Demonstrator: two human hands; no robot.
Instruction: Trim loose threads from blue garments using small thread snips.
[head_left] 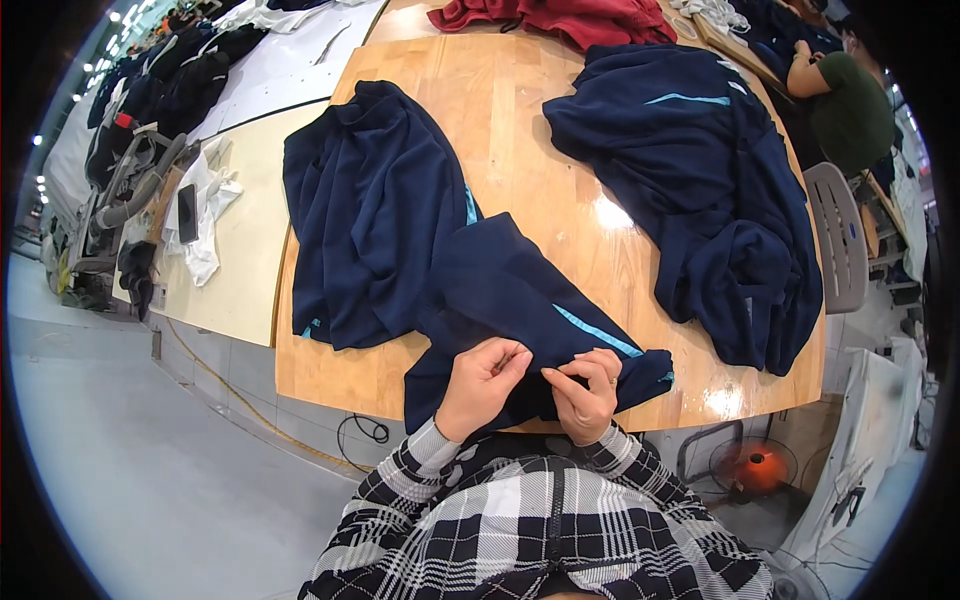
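Just beyond my body, a navy garment (500, 280) with a light-blue strip lies across the near edge of the wooden table. Over its near part, my left hand (484, 382) is closed, thumb and fingertips pinched together. Close beside it on the right, my right hand (585, 393) is also closed in a pinch, its fingertips pointing toward the left hand. Whatever sits between the fingertips of either hand is too small to make out. A second navy garment (370, 210) lies to the left, partly under the first one.
On the right of the wooden table (510, 130) lies a heap of navy garments (700, 190). Red fabric (560, 18) lies at the far edge. A phone (187, 213) rests on white cloth at left. A chair (837, 235) and an orange fan (755, 466) stand right; a co-worker (850, 110) sits beyond.
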